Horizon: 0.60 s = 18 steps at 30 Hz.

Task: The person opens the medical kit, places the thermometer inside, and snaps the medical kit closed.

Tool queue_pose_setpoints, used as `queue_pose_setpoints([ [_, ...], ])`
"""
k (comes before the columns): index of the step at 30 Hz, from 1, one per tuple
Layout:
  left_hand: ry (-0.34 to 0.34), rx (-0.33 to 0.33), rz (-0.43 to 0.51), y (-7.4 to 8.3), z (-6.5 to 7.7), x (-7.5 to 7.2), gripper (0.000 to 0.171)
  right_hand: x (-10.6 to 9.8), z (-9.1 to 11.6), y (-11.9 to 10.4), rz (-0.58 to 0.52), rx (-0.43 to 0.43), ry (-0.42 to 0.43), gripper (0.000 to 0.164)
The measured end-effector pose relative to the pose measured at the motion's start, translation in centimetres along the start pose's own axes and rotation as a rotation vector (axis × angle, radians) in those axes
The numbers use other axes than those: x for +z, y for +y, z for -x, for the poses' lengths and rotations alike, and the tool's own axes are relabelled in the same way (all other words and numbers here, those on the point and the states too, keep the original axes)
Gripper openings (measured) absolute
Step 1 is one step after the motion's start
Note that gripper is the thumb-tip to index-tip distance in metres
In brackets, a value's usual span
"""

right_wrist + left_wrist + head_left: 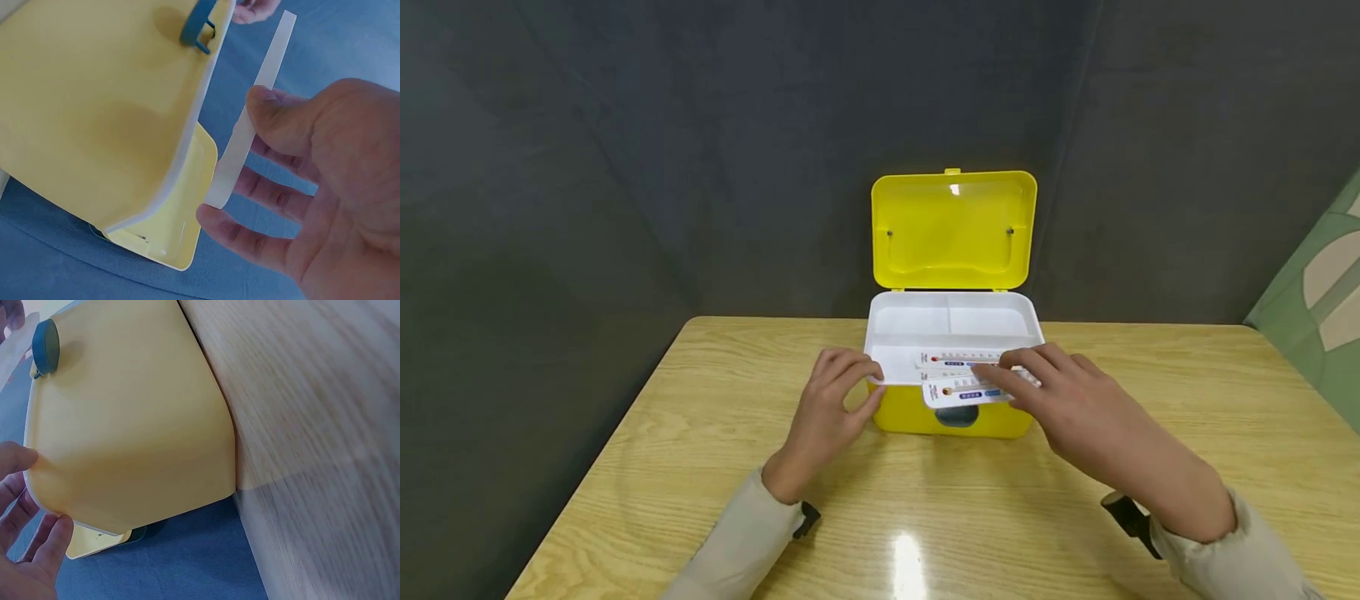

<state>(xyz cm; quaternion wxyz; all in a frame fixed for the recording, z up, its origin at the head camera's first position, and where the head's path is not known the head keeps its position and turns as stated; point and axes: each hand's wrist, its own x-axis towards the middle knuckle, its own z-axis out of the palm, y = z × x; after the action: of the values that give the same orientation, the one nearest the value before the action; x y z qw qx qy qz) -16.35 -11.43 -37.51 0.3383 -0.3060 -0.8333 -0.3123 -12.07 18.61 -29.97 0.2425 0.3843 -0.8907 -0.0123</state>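
A yellow storage box [902, 414] with a white inner tray [913, 317] stands on the table, its lid raised at the back. My left hand [827, 410] pinches the box's rim at the front left corner, thumb and fingers curled around the edge. In my right hand [1078, 417] are several flat white thermometers [947, 393], fanned out over the front of the tray. Printed scales and a red bulb mark show on their faces. From the right wrist view, thumb and fingers press on a thermometer's [232, 156] edges, beside the box's white rim.
The open lid [953, 229] leans near the dark wall [775, 167]. A dividing wall splits the tray's rear part in two. A dark blue-green latch [957, 416] hangs on the box's front. The wooden table [730, 383] ends just behind the box.
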Motion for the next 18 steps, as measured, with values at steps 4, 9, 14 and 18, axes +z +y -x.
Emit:
queue_pose_setpoints([
  [4,0.014,0.005,0.006,0.0,0.0,0.0,0.016,0.0,-0.7,0.3,0.004,0.035,-0.025,0.060],
  [9,0.022,-0.002,0.006,-0.1,0.2,-0.1,0.016,0.1,-1.6,0.6,-0.009,0.050,-0.025,0.055],
  [14,0.017,-0.011,0.002,-0.2,0.3,-0.1,0.015,0.3,-2.4,0.8,-0.012,0.073,-0.033,0.055],
  [18,0.018,-0.007,0.001,-0.3,0.3,-0.2,0.015,0.5,-2.9,0.9,-0.018,0.103,-0.060,0.054],
])
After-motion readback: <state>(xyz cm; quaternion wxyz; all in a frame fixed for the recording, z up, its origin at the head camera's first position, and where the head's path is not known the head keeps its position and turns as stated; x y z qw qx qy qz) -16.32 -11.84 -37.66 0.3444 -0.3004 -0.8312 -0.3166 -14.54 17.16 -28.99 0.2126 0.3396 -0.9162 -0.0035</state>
